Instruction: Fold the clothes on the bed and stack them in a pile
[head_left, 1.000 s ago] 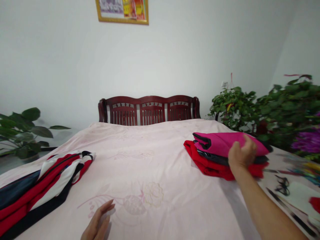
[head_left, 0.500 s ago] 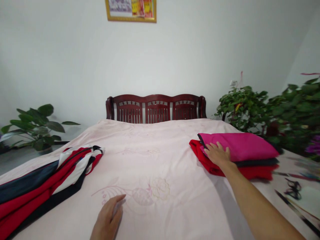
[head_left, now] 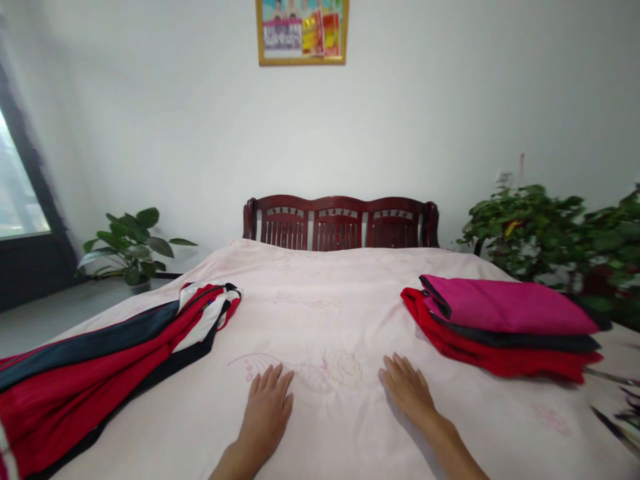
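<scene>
Both palms face down on a pale pink embroidered cloth that covers a wide surface. My left hand lies flat with fingers slightly apart, beside a stitched flower pattern. On the other side of that pattern, my right hand rests with fingers stretched out, holding nothing. Right of it lies a folded stack: a magenta garment on top, a dark grey layer under it and a red garment at the bottom. To the left is a long red, navy and white garment, loosely laid out and cut off by the frame edge.
A dark red wooden backrest stands behind the cloth against the wall. Potted plants are at left and right. Dark thin items lie at the right edge. A framed picture hangs above.
My right hand has come off the magenta garment and moved left onto the cloth. My left hand has turned flat and shifted further onto the cloth. The view has swung left.
</scene>
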A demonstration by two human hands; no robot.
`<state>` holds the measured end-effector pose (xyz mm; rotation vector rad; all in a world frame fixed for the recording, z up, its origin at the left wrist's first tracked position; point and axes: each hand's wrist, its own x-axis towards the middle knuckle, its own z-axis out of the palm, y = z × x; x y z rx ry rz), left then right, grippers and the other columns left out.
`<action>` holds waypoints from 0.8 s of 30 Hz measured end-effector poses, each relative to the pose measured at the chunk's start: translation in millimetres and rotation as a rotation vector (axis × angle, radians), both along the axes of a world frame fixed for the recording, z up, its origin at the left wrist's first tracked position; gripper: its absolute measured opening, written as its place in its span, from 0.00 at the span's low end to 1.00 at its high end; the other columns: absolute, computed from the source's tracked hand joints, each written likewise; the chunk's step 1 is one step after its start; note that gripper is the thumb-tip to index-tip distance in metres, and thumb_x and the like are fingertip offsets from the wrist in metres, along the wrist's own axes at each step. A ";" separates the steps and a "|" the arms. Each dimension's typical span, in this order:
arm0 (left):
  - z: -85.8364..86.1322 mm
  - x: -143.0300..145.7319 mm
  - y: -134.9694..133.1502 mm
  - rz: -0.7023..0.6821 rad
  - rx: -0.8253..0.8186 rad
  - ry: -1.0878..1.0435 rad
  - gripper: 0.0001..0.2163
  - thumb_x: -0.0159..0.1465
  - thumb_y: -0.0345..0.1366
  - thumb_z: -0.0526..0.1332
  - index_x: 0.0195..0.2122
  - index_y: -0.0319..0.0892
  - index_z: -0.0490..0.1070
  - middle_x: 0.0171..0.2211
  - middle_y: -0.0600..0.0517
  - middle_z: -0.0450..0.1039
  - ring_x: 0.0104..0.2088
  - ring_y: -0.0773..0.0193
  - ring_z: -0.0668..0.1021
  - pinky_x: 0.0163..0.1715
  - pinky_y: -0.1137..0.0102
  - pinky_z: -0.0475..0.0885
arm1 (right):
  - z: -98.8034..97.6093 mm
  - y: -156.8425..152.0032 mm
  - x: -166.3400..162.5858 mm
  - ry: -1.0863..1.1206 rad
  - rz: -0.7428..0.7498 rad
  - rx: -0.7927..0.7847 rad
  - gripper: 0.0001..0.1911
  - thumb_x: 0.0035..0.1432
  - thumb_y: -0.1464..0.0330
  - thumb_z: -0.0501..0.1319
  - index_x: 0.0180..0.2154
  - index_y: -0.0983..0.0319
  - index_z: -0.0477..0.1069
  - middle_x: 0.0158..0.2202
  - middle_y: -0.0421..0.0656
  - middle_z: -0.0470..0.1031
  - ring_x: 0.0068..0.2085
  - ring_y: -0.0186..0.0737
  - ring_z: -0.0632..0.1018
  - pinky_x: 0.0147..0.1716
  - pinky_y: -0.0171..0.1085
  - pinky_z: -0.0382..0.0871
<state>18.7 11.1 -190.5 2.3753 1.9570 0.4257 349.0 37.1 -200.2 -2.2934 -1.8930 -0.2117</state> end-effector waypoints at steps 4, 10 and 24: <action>3.7 2.9 -2.2 0.005 0.006 0.018 0.24 0.66 0.34 0.50 0.64 0.49 0.66 0.67 0.47 0.61 0.68 0.50 0.61 0.67 0.50 0.52 | -1.8 -11.6 -21.5 -0.053 -0.025 -0.081 0.30 0.69 0.59 0.44 0.68 0.61 0.56 0.70 0.49 0.54 0.70 0.51 0.55 0.66 0.54 0.47; 0.8 2.7 -2.1 0.001 0.028 -0.025 0.24 0.67 0.34 0.50 0.63 0.49 0.66 0.67 0.47 0.62 0.68 0.50 0.61 0.67 0.50 0.51 | 0.0 -24.9 -39.7 -0.053 -0.102 -0.040 0.29 0.69 0.61 0.44 0.67 0.62 0.58 0.69 0.49 0.56 0.69 0.55 0.57 0.64 0.56 0.50; -4.8 2.0 0.8 0.017 0.094 -0.128 0.21 0.66 0.33 0.52 0.59 0.50 0.70 0.63 0.49 0.67 0.65 0.53 0.64 0.66 0.53 0.53 | -10.0 -30.0 -32.0 -0.041 -0.013 0.077 0.26 0.67 0.61 0.46 0.62 0.59 0.67 0.66 0.47 0.64 0.66 0.51 0.63 0.64 0.53 0.54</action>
